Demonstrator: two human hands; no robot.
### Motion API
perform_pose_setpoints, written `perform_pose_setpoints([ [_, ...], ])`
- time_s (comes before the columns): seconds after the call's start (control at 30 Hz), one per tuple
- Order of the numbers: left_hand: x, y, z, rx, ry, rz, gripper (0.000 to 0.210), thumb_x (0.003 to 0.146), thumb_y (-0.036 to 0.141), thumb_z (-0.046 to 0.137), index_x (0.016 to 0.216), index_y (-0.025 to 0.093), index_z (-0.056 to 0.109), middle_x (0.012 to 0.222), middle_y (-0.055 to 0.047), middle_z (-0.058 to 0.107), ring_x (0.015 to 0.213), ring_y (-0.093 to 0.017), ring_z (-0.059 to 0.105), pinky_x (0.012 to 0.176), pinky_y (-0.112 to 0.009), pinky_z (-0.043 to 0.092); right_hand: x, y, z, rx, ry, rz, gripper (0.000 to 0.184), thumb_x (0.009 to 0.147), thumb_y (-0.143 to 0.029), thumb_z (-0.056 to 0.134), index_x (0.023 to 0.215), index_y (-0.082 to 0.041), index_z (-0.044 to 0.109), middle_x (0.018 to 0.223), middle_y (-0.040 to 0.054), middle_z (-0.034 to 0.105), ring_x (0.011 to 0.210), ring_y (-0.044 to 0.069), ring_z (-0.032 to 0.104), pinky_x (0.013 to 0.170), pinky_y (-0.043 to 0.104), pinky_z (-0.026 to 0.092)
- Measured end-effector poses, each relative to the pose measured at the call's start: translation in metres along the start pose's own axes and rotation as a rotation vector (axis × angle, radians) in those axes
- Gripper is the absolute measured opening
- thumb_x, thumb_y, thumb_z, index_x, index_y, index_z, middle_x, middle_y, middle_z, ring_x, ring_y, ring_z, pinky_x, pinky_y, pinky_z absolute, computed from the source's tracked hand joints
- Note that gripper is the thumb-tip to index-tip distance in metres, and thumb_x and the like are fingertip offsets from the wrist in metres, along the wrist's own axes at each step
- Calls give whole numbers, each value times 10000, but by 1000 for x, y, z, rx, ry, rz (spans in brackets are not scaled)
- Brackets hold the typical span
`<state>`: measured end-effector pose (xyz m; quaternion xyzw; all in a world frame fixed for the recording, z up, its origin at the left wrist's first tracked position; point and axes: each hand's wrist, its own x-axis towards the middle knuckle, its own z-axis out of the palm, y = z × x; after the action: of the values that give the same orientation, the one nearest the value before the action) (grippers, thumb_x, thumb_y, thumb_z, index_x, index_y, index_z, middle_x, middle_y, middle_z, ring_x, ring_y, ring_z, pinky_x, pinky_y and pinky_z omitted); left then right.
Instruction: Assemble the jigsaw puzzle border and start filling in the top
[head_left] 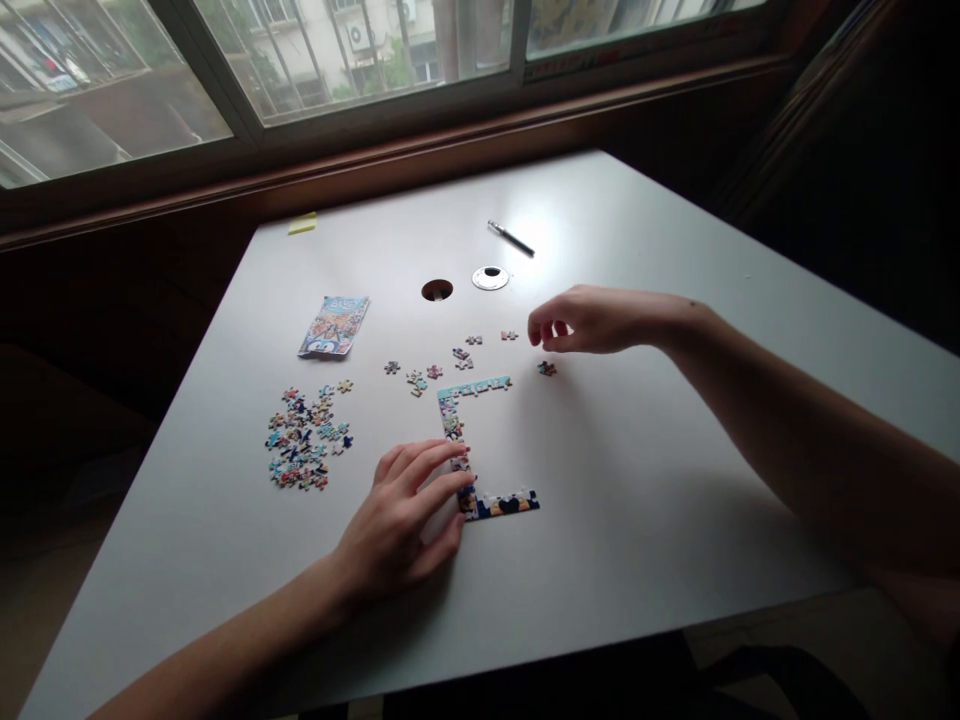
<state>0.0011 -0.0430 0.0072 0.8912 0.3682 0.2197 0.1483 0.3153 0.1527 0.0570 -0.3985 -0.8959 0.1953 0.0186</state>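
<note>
A partly joined jigsaw puzzle border (pixel 452 410) lies on the white table, forming three sides of a frame with its right side open. My left hand (pixel 409 505) rests on the left strip of this border, fingers spread and thumb near the lower corner. Above the table, right of the upper strip, is my right hand (pixel 577 320). Its fingers are loosely curled downward with a gap at the thumb, and nothing shows between them. Just below that hand lies a loose puzzle piece (pixel 547 369); another piece (pixel 509 336) is left of its fingertips.
A pile of puzzle pieces (pixel 304 440) sits at the left, and several loose ones (pixel 435 372) lie above the border. Farther back are a printed packet (pixel 334 327), a cable hole (pixel 437 290), its round cover (pixel 487 281), a pen (pixel 511 239) and a yellow sticky note (pixel 303 224).
</note>
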Motion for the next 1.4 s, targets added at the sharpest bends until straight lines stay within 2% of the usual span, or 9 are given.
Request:
perform_pose_setpoints([
  [0.1, 0, 1, 0, -1, 2, 0, 367, 877, 166, 580, 1240, 222, 584, 1405, -98, 555, 1325, -274, 477, 1094, -465, 376, 6, -9, 11, 32, 144, -97, 244, 821, -218, 567, 1013, -246, 715, 793, 2, 708, 631, 134, 605, 613, 286, 448],
  [0.2, 1, 1, -1, 1, 0, -8, 361, 882, 175, 574, 1240, 221, 585, 1402, -97, 557, 1328, -270, 473, 1099, -463, 370, 13, -22, 27, 72, 191, -130, 289, 869, -215, 523, 1109, -218, 684, 740, -3, 688, 570, 117, 567, 595, 277, 443],
  [0.3, 1, 2, -1, -5, -9, -15, 357, 888, 183, 569, 1242, 223, 586, 1409, -96, 553, 1333, -271, 467, 1095, -463, 371, 21, -33, 44, 59, 299, -327, 282, 893, -205, 513, 1110, -198, 693, 993, 72, 716, 913, 196, 629, 817, 340, 480],
  [0.43, 2, 2, -2, -6, -2, -8, 358, 880, 185, 574, 1236, 222, 592, 1399, -102, 563, 1320, -277, 481, 1088, -466, 380, 32, -40, 57, 52, 445, -252, 281, 936, -230, 486, 1099, -201, 713, 937, 83, 683, 860, 202, 595, 807, 356, 471],
  [0.63, 2, 1, 0, 1, 4, -6, 346, 879, 190, 575, 1223, 218, 594, 1392, -106, 568, 1310, -281, 487, 1080, -469, 384, 42, -35, 69, -91, 362, -215, 332, 964, -283, 493, 1220, -322, 701, 1003, 108, 611, 894, 234, 530, 851, 406, 436],
  [0.87, 1, 2, -1, -3, 5, -3, 348, 880, 179, 572, 1225, 217, 593, 1389, -99, 569, 1308, -270, 489, 1084, -462, 378, 38, -15, 59, 58, 367, -178, 121, 861, -275, 633, 874, -241, 748, 944, 67, 650, 915, 216, 576, 843, 382, 466],
  [1.03, 1, 1, 0, -4, 4, -2, 368, 873, 165, 572, 1236, 220, 588, 1395, -97, 562, 1313, -270, 483, 1081, -460, 381, 31, -13, 44, 59, 290, -93, 172, 815, -194, 606, 915, -194, 746, 897, 60, 691, 762, 175, 611, 721, 341, 494],
  [1.23, 1, 0, 0, -11, 7, 2, 360, 883, 159, 566, 1237, 221, 586, 1394, -98, 561, 1309, -266, 480, 1087, -458, 374, 27, -17, 46, 55, 312, 65, 139, 797, -225, 651, 886, -182, 749, 831, 53, 710, 710, 173, 626, 670, 325, 496],
  [1.4, 1, -1, 1, -11, 13, 29, 356, 875, 173, 582, 1228, 214, 590, 1378, -107, 570, 1298, -271, 490, 1074, -461, 388, 27, -15, 48, 7, 298, 98, 134, 793, -167, 626, 848, -170, 749, 926, 74, 722, 787, 184, 645, 745, 319, 501],
])
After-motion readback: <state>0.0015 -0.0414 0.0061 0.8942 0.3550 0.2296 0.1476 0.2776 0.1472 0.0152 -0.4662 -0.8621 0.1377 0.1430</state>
